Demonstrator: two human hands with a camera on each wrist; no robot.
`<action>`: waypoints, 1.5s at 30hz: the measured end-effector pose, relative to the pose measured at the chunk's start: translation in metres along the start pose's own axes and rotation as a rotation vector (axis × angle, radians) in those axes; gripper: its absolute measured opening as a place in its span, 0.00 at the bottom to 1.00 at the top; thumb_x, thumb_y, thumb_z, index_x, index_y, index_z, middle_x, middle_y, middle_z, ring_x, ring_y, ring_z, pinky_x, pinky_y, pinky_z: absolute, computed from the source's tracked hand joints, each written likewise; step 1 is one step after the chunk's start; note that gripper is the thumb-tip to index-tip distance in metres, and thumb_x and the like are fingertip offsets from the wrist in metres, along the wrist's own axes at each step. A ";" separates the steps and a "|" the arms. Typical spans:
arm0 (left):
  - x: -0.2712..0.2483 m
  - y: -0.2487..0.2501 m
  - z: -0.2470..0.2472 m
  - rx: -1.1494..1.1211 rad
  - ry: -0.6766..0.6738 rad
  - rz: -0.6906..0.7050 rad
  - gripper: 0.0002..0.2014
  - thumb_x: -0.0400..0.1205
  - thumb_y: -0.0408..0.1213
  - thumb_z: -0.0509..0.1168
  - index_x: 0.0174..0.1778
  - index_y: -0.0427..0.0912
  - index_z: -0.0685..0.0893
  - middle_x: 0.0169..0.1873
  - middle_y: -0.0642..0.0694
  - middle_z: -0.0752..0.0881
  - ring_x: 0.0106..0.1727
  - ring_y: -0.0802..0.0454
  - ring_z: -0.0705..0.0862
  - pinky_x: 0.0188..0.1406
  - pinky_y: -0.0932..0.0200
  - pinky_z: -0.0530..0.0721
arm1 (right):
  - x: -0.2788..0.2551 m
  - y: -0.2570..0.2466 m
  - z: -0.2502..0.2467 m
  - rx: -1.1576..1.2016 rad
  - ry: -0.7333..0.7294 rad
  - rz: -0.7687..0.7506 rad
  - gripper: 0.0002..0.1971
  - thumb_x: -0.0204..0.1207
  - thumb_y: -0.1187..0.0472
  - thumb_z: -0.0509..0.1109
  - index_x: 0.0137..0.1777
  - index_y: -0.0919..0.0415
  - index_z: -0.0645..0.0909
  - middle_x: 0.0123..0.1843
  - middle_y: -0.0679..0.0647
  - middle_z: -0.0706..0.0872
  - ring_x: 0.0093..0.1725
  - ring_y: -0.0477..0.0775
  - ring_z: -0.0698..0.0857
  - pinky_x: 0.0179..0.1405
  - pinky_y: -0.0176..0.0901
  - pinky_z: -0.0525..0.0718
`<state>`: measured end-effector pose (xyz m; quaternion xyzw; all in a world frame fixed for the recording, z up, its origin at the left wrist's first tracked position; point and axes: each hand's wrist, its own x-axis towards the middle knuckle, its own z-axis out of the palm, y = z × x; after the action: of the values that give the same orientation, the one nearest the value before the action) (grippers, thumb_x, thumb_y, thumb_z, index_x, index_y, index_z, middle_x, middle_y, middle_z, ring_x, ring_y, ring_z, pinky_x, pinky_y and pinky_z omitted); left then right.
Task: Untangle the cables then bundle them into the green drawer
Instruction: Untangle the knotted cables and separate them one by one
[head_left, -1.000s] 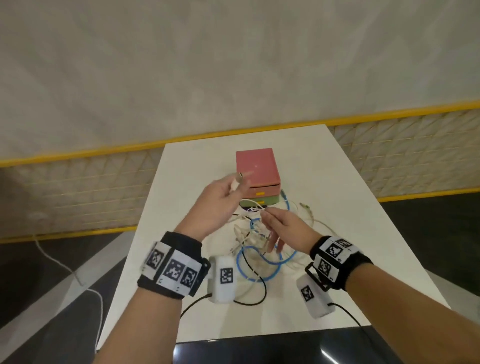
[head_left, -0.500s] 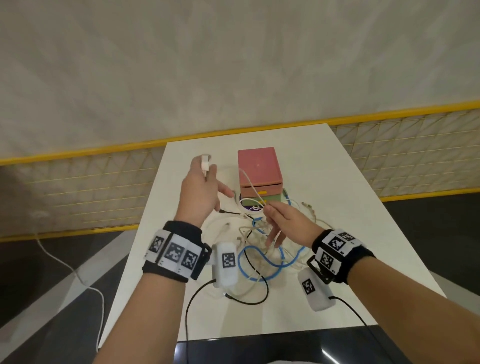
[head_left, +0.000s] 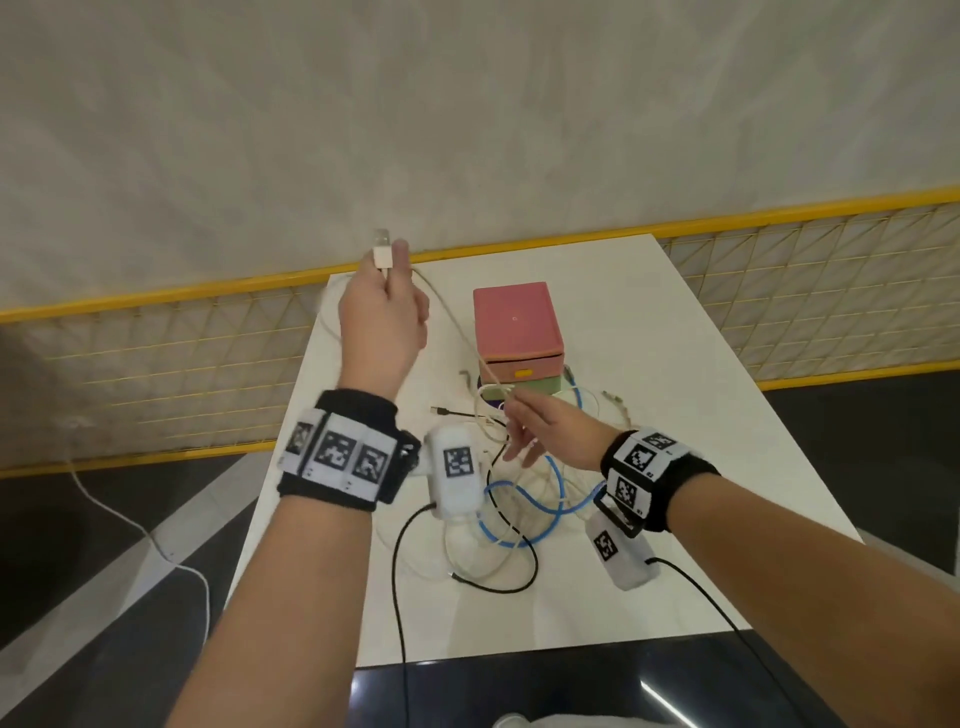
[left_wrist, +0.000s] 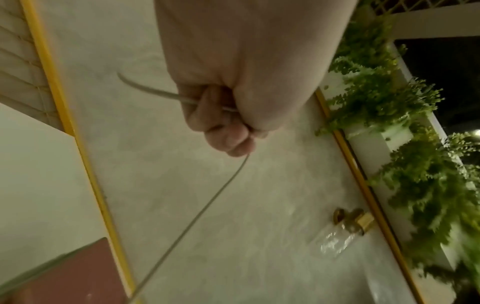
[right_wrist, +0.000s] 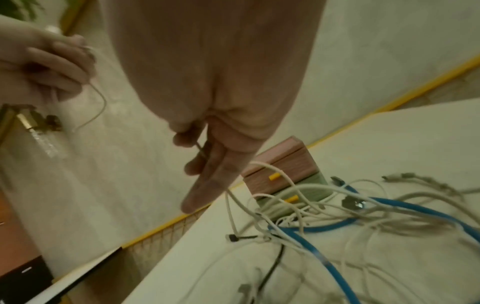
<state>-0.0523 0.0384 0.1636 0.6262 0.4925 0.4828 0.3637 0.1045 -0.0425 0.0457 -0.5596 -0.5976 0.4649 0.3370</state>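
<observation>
My left hand (head_left: 387, 312) is raised at the table's far left and grips a white cable (head_left: 452, 325) near its USB plug (head_left: 382, 252); in the left wrist view the cable (left_wrist: 197, 214) runs out of the fist. The cable stretches down to my right hand (head_left: 535, 426), which pinches it between thumb and forefinger, the other fingers straight (right_wrist: 207, 185). Below lies a tangle of white, blue (head_left: 519, 519) and black cables. Behind it stands a small chest with a pink top (head_left: 514, 319) and the green drawer (right_wrist: 314, 189), slightly pulled out.
The white table (head_left: 675, 415) ends near my arms at a dark edge. A yellow mesh fence (head_left: 156, 364) runs behind it, below a pale wall. Black leads from the wrist cameras trail across the near part of the table.
My left hand has risen up and to the left, drawing the white cable taut out of the tangle. The right hand has stayed over the pile, holding that cable.
</observation>
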 end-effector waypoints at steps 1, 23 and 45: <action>0.003 -0.001 -0.004 0.056 -0.004 0.012 0.15 0.91 0.45 0.51 0.50 0.40 0.78 0.22 0.49 0.79 0.14 0.60 0.72 0.19 0.63 0.72 | 0.000 0.001 0.001 -0.015 0.027 0.009 0.15 0.88 0.56 0.49 0.42 0.61 0.69 0.37 0.59 0.76 0.42 0.62 0.89 0.40 0.59 0.87; -0.038 -0.026 0.005 0.458 -0.459 0.323 0.25 0.90 0.42 0.56 0.82 0.64 0.60 0.30 0.57 0.83 0.28 0.52 0.85 0.36 0.57 0.84 | -0.004 -0.001 -0.015 -0.273 0.161 -0.048 0.14 0.87 0.60 0.52 0.41 0.55 0.73 0.34 0.52 0.80 0.34 0.55 0.85 0.37 0.49 0.84; -0.046 -0.051 0.033 0.676 -0.588 0.283 0.16 0.89 0.48 0.55 0.69 0.49 0.79 0.32 0.46 0.82 0.39 0.42 0.86 0.40 0.48 0.84 | 0.002 -0.001 -0.036 -0.319 0.147 -0.183 0.13 0.84 0.63 0.60 0.60 0.46 0.81 0.52 0.52 0.84 0.39 0.37 0.82 0.39 0.38 0.87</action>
<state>-0.0366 0.0076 0.0963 0.8808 0.4078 0.1423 0.1938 0.1369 -0.0345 0.0581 -0.5817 -0.6860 0.2893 0.3277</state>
